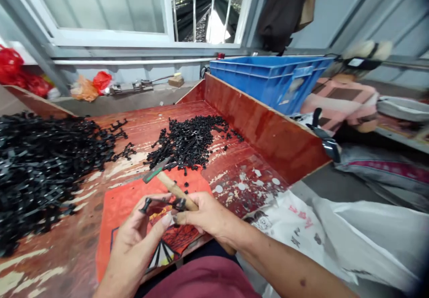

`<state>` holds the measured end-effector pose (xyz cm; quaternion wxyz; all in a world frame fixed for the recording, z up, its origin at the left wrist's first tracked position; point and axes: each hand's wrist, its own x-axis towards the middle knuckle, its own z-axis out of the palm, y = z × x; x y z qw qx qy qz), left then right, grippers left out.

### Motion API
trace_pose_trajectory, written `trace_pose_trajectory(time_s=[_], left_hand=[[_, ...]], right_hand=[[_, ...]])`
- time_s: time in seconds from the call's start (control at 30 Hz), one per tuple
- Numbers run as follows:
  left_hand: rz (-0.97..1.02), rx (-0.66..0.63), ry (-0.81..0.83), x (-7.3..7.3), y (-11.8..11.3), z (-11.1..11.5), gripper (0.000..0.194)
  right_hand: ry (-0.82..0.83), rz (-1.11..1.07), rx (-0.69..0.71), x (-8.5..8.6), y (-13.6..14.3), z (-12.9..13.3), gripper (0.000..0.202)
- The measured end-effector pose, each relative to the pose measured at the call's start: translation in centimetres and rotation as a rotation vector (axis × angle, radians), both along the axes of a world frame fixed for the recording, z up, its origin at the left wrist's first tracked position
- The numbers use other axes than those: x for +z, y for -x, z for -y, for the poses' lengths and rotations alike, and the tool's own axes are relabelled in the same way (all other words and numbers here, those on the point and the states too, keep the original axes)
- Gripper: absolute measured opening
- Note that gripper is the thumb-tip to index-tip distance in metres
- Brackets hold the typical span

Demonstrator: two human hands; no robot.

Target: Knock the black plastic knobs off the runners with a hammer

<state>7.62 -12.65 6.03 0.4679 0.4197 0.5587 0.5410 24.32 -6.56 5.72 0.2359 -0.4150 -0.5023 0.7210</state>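
My left hand [137, 235] is closed around a small black plastic part [145, 205] with knobbed ends, its thumb and fingers curled toward my right hand. My right hand [204, 215] grips the wooden handle of a hammer [169, 185], and its fingertips meet the black part. The hammer's narrow head [156, 170], dark with a green patch, points away from me. Beneath both hands lies an orange-red printed cloth or bag [117, 204]. Just beyond it is a pile of small black pieces [191, 139]. Many more black parts [40, 164] are heaped at the left.
The worn red wooden table [144, 128] has a raised board [261, 119] along its right side. Behind that board stands a blue crate [261, 79]. White woven sacks [295, 231] lie at the lower right. Another person [345, 97] sits at the right.
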Motion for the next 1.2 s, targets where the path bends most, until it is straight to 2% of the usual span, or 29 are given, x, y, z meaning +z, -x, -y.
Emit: trace_pose_trajectory(time_s=[0.17,0.23,0.33,0.43,0.53,0.63,0.7,0.77,0.8,0.87,0.93,1.1,1.2], left_hand=[[-0.039,-0.128,0.063,0.3,0.7,0.1,0.031],[0.007,-0.175,0.13,0.1,1.1,0.2,0.032],[0.173,-0.238,0.24,-0.5,1.5,0.0,0.038],[0.234,-0.29,0.243,-0.9,2.0,-0.5,0.044],[-0.06,-0.342,0.109,-0.1,3.7,-1.3,0.034],[-0.503,-0.309,-0.16,1.7,5.3,-1.7,0.023],[-0.727,-0.366,-0.351,3.0,5.2,-1.5,0.029],[-0.909,-0.523,-0.523,4.0,3.9,-1.0,0.041],[-0.987,-0.571,-0.585,4.3,3.1,-0.7,0.04],[-1.103,-0.552,-0.626,4.2,1.7,-0.3,0.024],[-1.142,-0.5,-0.629,3.3,1.2,-0.1,0.017],[-1.038,-0.486,-0.587,-0.1,2.0,0.4,0.024],[-0.864,-0.566,-0.542,-0.5,2.0,0.8,0.034]], right_hand=[[0.009,-0.066,-0.04,-0.6,-0.8,-1.4,0.025],[-0.11,-0.051,-0.069,-0.7,-1.2,-1.7,0.035],[-0.347,0.047,-0.093,-0.2,-1.8,-2.0,0.039],[-0.492,0.133,-0.069,0.7,-2.3,-2.3,0.039],[-0.582,0.207,0.021,1.4,-2.7,-2.8,0.037],[-0.677,0.259,0.148,2.0,-2.6,-3.2,0.03],[-0.712,0.266,0.237,2.3,-1.9,-3.4,0.024],[-0.696,0.242,0.336,2.2,-0.9,-3.5,0.024],[-0.676,0.219,0.369,2.1,-0.3,-3.6,0.025],[-0.606,0.145,0.409,1.3,0.9,-3.8,0.028],[-0.52,0.076,0.421,0.0,1.8,-4.2,0.025],[-0.234,-0.089,0.399,-3.5,2.8,-4.6,0.025],[-0.053,-0.185,0.419,-4.1,2.8,-4.1,0.036]])
